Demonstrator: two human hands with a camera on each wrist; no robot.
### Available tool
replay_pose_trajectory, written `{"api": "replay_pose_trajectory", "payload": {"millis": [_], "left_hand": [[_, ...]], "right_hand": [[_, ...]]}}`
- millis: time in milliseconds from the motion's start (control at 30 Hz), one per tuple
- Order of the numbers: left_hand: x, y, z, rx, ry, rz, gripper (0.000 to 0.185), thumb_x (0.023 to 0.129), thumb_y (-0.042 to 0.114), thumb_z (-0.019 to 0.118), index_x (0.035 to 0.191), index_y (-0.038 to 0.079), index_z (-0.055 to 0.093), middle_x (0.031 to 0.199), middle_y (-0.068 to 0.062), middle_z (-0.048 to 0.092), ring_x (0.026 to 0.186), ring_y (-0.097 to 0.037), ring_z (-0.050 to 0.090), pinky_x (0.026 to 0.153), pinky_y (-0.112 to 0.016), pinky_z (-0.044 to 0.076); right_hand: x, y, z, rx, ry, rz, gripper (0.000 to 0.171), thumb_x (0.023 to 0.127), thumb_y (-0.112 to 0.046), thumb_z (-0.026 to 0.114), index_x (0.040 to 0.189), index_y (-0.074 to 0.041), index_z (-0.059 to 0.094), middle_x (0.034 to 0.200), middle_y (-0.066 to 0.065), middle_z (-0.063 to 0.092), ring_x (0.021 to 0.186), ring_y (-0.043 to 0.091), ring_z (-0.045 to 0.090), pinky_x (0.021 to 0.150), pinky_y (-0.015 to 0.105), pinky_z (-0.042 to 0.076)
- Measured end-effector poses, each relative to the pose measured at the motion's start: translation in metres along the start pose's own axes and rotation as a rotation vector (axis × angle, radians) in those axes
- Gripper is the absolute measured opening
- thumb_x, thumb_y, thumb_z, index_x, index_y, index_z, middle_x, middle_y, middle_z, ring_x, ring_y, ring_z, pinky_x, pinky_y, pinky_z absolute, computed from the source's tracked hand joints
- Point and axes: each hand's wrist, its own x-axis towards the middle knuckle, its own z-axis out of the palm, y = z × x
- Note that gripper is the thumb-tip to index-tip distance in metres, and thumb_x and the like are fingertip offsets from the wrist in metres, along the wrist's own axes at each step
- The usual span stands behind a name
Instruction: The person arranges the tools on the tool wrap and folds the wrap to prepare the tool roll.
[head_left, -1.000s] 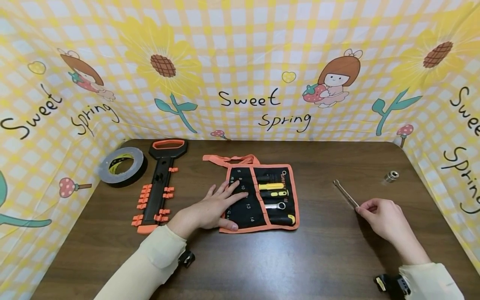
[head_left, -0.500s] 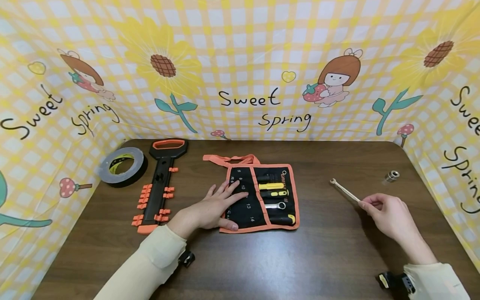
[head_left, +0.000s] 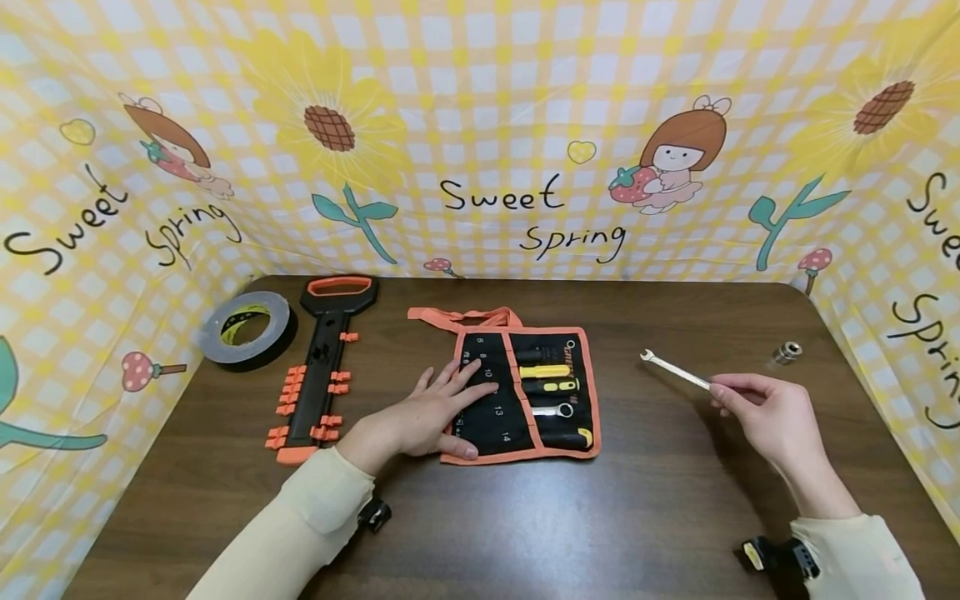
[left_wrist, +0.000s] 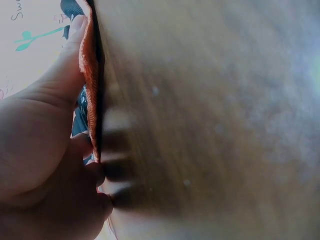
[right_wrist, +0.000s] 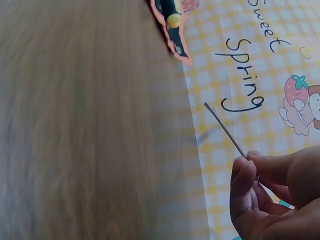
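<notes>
My left hand (head_left: 420,417) rests with spread fingers on the left part of a black tool pouch (head_left: 491,425) edged in orange. In the left wrist view the pouch's orange edging (left_wrist: 89,75) runs along that hand (left_wrist: 35,140). My right hand (head_left: 772,417) pinches one end of a silver wrench (head_left: 675,369) between thumb and fingers. Its open-ended jaw points left toward the pouch. The right wrist view shows the wrench (right_wrist: 225,127) nearly edge-on, its near end hidden in the fingers (right_wrist: 242,175). Another wrench (head_left: 553,411) and yellow-and-black tools (head_left: 545,372) sit in the pouch pockets.
A metal socket (head_left: 787,353) lies on the table at the right. On the left are a roll of tape (head_left: 279,333) and a black rack (head_left: 318,375) with orange clips. Checkered cloth (head_left: 495,100) walls the table's back and sides.
My right hand has turned the wrench flat side up and brought it a little to the left and upward in the head view. My left hand has stayed on the pouch.
</notes>
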Motion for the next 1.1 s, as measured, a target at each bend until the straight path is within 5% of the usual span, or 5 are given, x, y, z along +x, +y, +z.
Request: {"api": "replay_pose_trajectory", "payload": {"millis": [133,300,500,833,1100], "left_hand": [[-0.003,0.012,-0.006,0.033,-0.024,-0.039,0.096,0.093,0.054,0.079,0.172,0.033,0.028,0.184,-0.009,0.001,0.169,-0.043,-0.003,0.131,-0.073,-0.004],[-0.003,0.017,-0.009,0.051,-0.031,-0.049,0.095,0.094,0.05,0.08,0.172,0.031,0.029,0.184,-0.01,0.002,0.169,-0.043,-0.002,0.131,-0.073,-0.002],[0.002,-0.004,0.002,0.022,0.002,-0.009,0.097,0.092,0.061,0.077,0.171,0.04,0.026,0.185,-0.005,0.0,0.17,-0.042,-0.004,0.13,-0.074,-0.003],[0.001,0.001,-0.001,-0.01,0.004,0.022,0.096,0.092,0.061,0.076,0.171,0.034,0.029,0.184,-0.01,0.002,0.169,-0.046,-0.002,0.128,-0.078,-0.003],[0.004,-0.008,0.006,0.021,0.026,0.015,0.097,0.09,0.069,0.074,0.171,0.042,0.027,0.185,-0.004,0.001,0.17,-0.042,-0.002,0.128,-0.078,0.0]], "right_hand": [[0.003,-0.001,0.005,0.141,0.016,0.017,0.027,0.101,-0.004,0.074,0.117,0.018,0.074,0.073,-0.025,0.074,0.066,-0.007,0.07,0.062,0.014,0.056],[0.008,-0.002,0.014,0.233,0.022,0.028,0.027,0.1,0.001,0.073,0.117,0.022,0.071,0.075,-0.024,0.074,0.066,-0.005,0.069,0.064,0.014,0.058],[0.013,-0.009,0.024,0.247,0.022,-0.002,0.025,0.1,0.001,0.074,0.117,0.02,0.072,0.073,-0.023,0.072,0.066,-0.005,0.068,0.063,0.015,0.057],[0.022,-0.028,0.043,0.252,-0.006,-0.031,0.022,0.1,-0.003,0.075,0.114,0.014,0.076,0.07,-0.021,0.069,0.064,0.0,0.067,0.059,0.017,0.055],[0.031,-0.039,0.057,0.261,-0.053,-0.045,0.021,0.101,-0.004,0.074,0.113,0.013,0.077,0.073,-0.016,0.071,0.066,0.003,0.069,0.06,0.02,0.056]]}}
